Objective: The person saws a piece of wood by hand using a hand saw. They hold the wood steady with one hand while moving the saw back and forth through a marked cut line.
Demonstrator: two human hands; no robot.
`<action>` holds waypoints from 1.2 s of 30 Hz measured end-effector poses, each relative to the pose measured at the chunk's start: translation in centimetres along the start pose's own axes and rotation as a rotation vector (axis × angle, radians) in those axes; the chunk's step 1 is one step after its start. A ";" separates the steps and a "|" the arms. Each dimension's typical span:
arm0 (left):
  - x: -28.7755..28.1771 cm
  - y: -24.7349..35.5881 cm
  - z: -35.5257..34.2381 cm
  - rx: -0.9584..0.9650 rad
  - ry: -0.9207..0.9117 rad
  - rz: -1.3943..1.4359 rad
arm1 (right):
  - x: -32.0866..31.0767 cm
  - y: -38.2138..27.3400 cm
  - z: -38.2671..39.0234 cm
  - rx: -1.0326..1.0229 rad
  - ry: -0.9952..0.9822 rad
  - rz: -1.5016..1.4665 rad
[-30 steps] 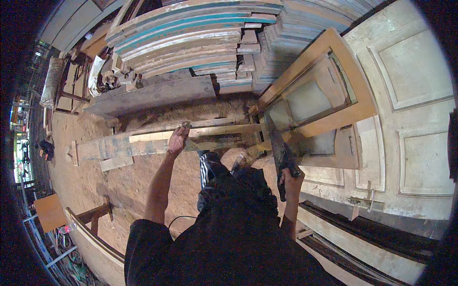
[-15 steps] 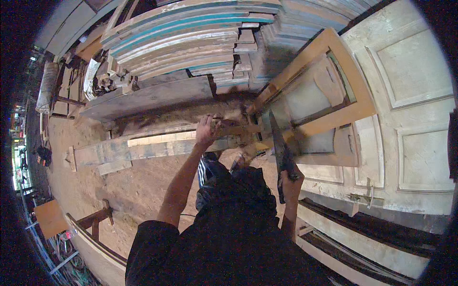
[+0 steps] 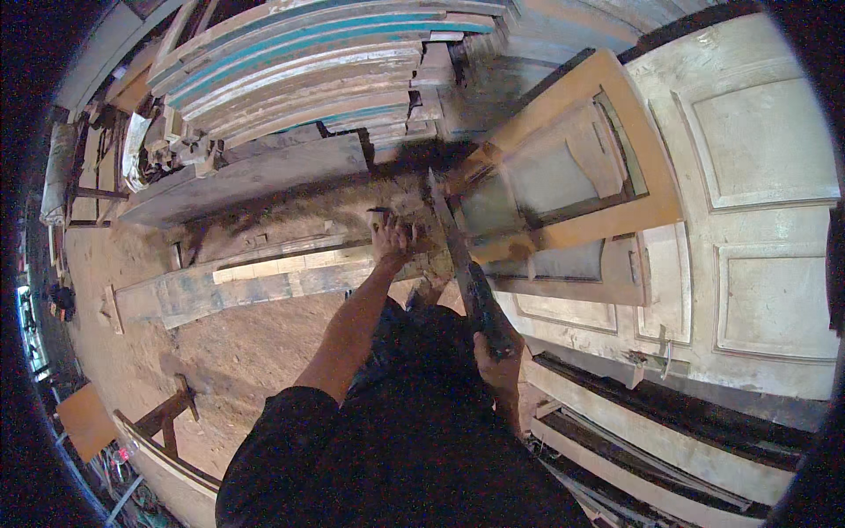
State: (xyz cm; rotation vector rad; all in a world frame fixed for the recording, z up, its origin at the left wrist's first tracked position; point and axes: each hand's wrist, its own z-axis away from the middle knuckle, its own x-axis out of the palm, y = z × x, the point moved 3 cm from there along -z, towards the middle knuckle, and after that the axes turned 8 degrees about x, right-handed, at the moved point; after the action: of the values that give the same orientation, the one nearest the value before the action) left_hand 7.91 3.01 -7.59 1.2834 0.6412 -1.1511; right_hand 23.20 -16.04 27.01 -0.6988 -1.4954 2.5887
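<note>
Here, a long plank (image 3: 189, 297) stretches crosswise, and a pale wooden strip (image 3: 286, 266) lies along it. Near the plank's right end is the left hand (image 3: 393, 239), fingers somewhat spread; blur and shadow leave it unclear whether they grip anything. Just beside that end slants a dark handsaw (image 3: 457, 245), with the right hand (image 3: 498, 363) wrapped around its handle. Farther right of the plank stands an orange-brown framed door (image 3: 662, 189).
</note>
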 end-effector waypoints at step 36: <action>-6.1 -3.3 1.7 0.352 -0.093 -0.137 | 3.7 -2.7 -0.9 0.029 -0.170 -0.067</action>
State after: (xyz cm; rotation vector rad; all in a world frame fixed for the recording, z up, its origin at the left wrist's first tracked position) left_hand 2.37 3.54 -3.04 1.4869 0.4764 -1.4755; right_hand 19.87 -12.88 27.56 -0.4271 -1.4939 2.6716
